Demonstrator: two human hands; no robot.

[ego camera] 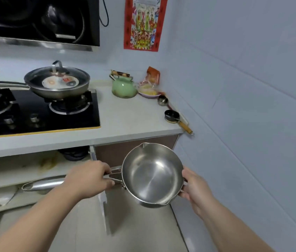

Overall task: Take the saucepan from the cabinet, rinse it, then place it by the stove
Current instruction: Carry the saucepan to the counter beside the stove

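A steel saucepan (152, 174) is held in the air below the counter edge, tilted so its bare inside faces the camera, with pouring lips on its rim at 12 and 5 o'clock. The left hand (87, 179) is closed around its handle at 9 o'clock, fingers curled together. The right hand (195, 188) grips the rim at 3 o'clock, fingers wrapped behind the wall. Beneath lies a grey tiled floor (134, 230). At 9 o'clock an open cabinet (34, 171) shows pale shelves. Above it runs a pale counter (125, 120) into a corner of light blue tiled walls (243, 88). A black gas stove (40, 115) sits at 10 o'clock, carrying a lidded frying pan (58, 82). A green kettle (124, 87) stands at 12 o'clock, a red poster (144, 22) high behind it.
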